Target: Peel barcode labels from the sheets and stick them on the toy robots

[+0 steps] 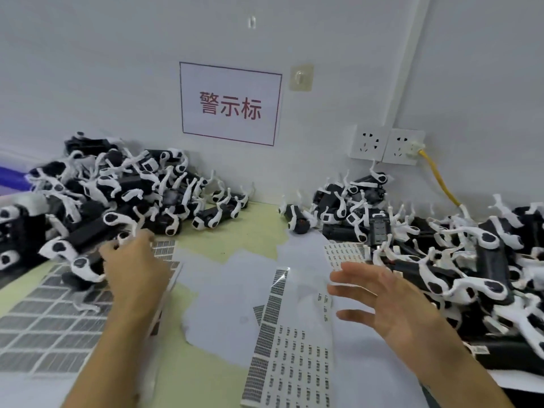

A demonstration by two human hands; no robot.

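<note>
Head view: two hands (138, 266), two toy-robot heaps (117, 189).

A single wide-angle view comes from the person's head, looking forward and down across the tabletop (235, 248) toward the wall (117, 69) behind it. It sits close to the work: both forearms enter from the bottom edge, with the left hand (134, 260) and right hand (379, 298) in the lower half. The wall sign (231, 104) stands near the middle, and straight edges bow toward the frame's borders. There is no second view to overlap with.
</note>
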